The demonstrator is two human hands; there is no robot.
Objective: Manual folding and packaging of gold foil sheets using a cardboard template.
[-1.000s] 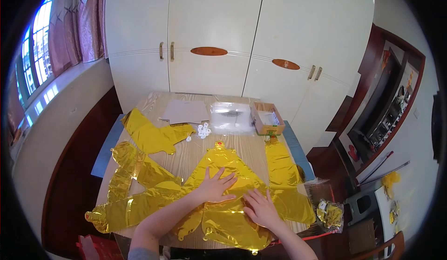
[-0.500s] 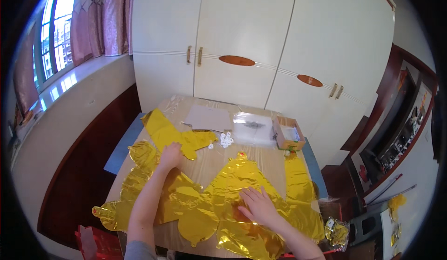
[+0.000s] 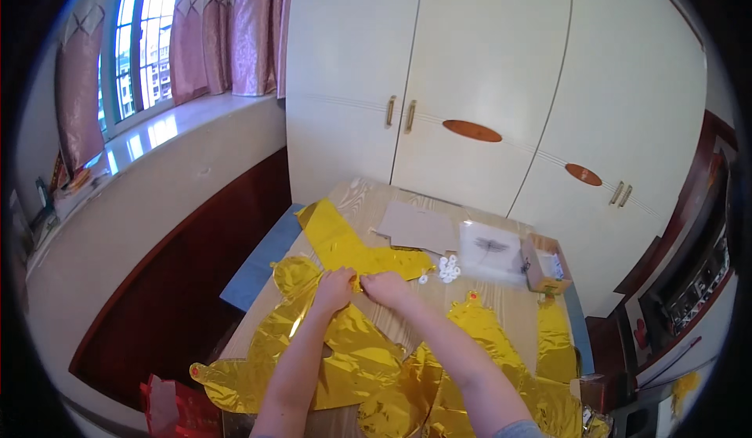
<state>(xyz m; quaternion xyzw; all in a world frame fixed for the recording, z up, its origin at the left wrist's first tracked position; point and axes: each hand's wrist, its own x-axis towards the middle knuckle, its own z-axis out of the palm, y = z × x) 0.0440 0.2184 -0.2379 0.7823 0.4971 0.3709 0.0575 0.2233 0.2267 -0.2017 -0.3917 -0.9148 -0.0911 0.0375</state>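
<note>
Side by side over the left half of the table, my left hand and my right hand are closed, fingertips pinching a small edge of a flat gold foil balloon. This balloon is angular and lies toward the far left; its near end is partly hidden by my hands. Under my forearms spreads a second, larger flat foil balloon, crinkled and shiny. Another wide gold foil balloon with a small red-dotted tab lies at the right, partly covered by my right arm.
A cluster of small white rings sits past my right hand. Behind are a grey sheet of card, a clear plastic packet and an open cardboard box. A red bag stands below the table's left side.
My right hand has left the foil at the right and come over beside my left hand. Both now pinch the far-left balloon's edge. The view has turned left.
</note>
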